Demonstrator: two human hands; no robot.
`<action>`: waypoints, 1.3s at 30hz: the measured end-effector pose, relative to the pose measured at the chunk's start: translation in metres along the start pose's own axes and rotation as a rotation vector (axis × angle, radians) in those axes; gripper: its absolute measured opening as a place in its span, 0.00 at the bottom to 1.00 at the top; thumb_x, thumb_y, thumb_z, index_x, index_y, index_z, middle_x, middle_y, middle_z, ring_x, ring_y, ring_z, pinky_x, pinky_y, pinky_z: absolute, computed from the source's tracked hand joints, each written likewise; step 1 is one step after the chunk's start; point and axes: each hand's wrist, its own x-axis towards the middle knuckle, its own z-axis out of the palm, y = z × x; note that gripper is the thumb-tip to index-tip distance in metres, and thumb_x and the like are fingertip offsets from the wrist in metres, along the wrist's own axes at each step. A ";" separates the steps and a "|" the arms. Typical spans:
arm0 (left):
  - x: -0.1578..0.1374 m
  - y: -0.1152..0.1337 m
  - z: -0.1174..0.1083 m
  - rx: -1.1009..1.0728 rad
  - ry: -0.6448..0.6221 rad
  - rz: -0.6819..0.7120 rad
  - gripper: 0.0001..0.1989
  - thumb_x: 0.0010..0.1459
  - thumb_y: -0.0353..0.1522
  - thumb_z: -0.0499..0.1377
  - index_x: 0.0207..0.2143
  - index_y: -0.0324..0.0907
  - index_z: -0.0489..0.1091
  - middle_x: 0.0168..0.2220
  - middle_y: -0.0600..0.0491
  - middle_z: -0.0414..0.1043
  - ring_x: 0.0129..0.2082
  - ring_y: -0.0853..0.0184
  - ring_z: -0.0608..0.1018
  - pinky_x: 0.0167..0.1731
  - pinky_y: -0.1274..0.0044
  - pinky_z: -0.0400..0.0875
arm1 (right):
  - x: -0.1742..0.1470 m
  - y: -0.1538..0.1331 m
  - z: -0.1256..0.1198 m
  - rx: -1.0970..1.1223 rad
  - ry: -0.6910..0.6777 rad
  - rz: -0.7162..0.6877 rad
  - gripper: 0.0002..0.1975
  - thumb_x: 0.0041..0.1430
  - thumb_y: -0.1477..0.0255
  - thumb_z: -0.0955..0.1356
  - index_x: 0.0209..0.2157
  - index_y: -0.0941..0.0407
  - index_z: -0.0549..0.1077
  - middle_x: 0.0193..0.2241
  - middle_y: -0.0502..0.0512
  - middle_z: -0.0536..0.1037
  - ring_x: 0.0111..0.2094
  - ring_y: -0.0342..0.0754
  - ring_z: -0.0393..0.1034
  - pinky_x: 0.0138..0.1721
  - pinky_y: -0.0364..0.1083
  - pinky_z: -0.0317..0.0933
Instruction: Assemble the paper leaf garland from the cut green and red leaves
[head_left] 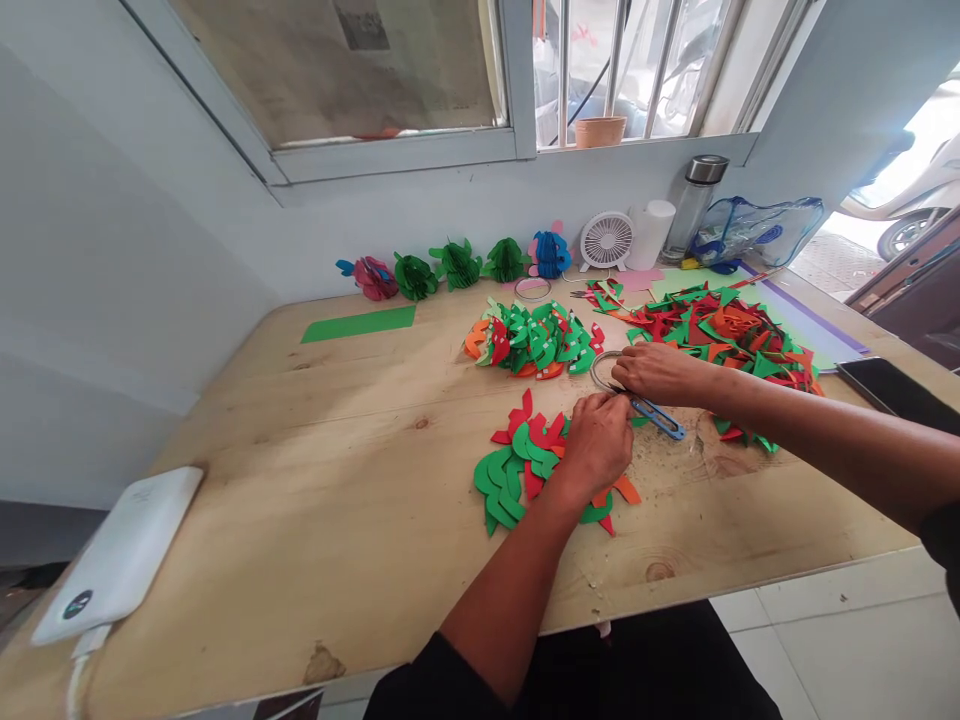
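Observation:
My left hand (600, 440) is closed, its fingertips pressed together beside the tip of a pair of blue snips (660, 418) lying on the table. Just beyond it, my right hand (656, 372) is pinched at the right edge of a thin ring-shaped tape roll (598, 374). What lies between the fingers of either hand is too small or hidden. Under and left of my left wrist spreads a loose pile of curved green and red paper pieces (499, 475). Behind the hands sits a heap of green, red and orange pieces with small white patches (536, 338).
At the right is a big heap of paper scraps (727, 330), with a phone (900, 390) beyond. Along the wall stand folded paper figures (457, 264), a small fan (607, 240) and a glass bottle (691, 215). A white power bank (120, 555) lies at the left edge.

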 end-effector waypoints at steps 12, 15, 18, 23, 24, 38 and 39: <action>0.000 0.001 -0.002 -0.009 -0.032 -0.009 0.13 0.58 0.26 0.48 0.45 0.41 0.63 0.43 0.50 0.71 0.49 0.61 0.68 0.50 0.69 0.60 | -0.014 0.015 0.002 0.123 0.118 0.259 0.10 0.60 0.77 0.60 0.29 0.60 0.71 0.26 0.58 0.74 0.28 0.46 0.65 0.29 0.44 0.48; 0.000 0.001 -0.003 -0.011 -0.029 -0.007 0.13 0.58 0.26 0.48 0.45 0.41 0.64 0.44 0.50 0.71 0.49 0.61 0.67 0.51 0.69 0.60 | -0.016 0.009 0.002 0.199 0.098 0.200 0.10 0.61 0.74 0.61 0.30 0.59 0.72 0.26 0.57 0.75 0.30 0.47 0.66 0.29 0.43 0.49; 0.000 0.001 -0.002 -0.014 -0.021 -0.005 0.12 0.57 0.26 0.48 0.43 0.41 0.64 0.42 0.50 0.71 0.49 0.61 0.68 0.50 0.69 0.60 | -0.014 0.003 0.003 0.192 0.068 0.161 0.09 0.60 0.75 0.62 0.28 0.59 0.72 0.25 0.57 0.75 0.30 0.47 0.66 0.30 0.44 0.49; 0.000 0.000 -0.001 -0.011 -0.019 -0.003 0.11 0.57 0.26 0.48 0.42 0.41 0.64 0.40 0.50 0.71 0.47 0.62 0.68 0.49 0.70 0.61 | -0.007 0.005 0.005 0.154 0.017 0.122 0.07 0.58 0.77 0.63 0.28 0.60 0.71 0.25 0.58 0.75 0.29 0.47 0.66 0.29 0.44 0.48; 0.000 0.000 -0.001 -0.012 -0.018 -0.003 0.11 0.57 0.26 0.48 0.42 0.41 0.64 0.40 0.50 0.71 0.47 0.62 0.69 0.49 0.70 0.61 | -0.005 0.006 0.005 0.141 -0.001 0.117 0.07 0.58 0.77 0.63 0.29 0.61 0.71 0.25 0.58 0.75 0.29 0.48 0.67 0.29 0.45 0.47; -0.001 -0.001 0.000 0.001 -0.005 0.004 0.12 0.57 0.26 0.48 0.43 0.42 0.64 0.42 0.49 0.71 0.48 0.62 0.68 0.50 0.69 0.61 | -0.005 0.008 -0.002 -0.028 0.077 0.120 0.07 0.56 0.81 0.62 0.29 0.62 0.70 0.25 0.60 0.74 0.29 0.49 0.66 0.30 0.46 0.47; -0.001 -0.002 0.000 -0.008 -0.004 0.004 0.12 0.57 0.26 0.48 0.43 0.42 0.64 0.42 0.49 0.71 0.48 0.62 0.68 0.50 0.68 0.61 | -0.007 0.011 -0.003 -0.028 0.091 0.155 0.07 0.56 0.82 0.62 0.29 0.62 0.70 0.25 0.60 0.74 0.28 0.49 0.65 0.30 0.45 0.47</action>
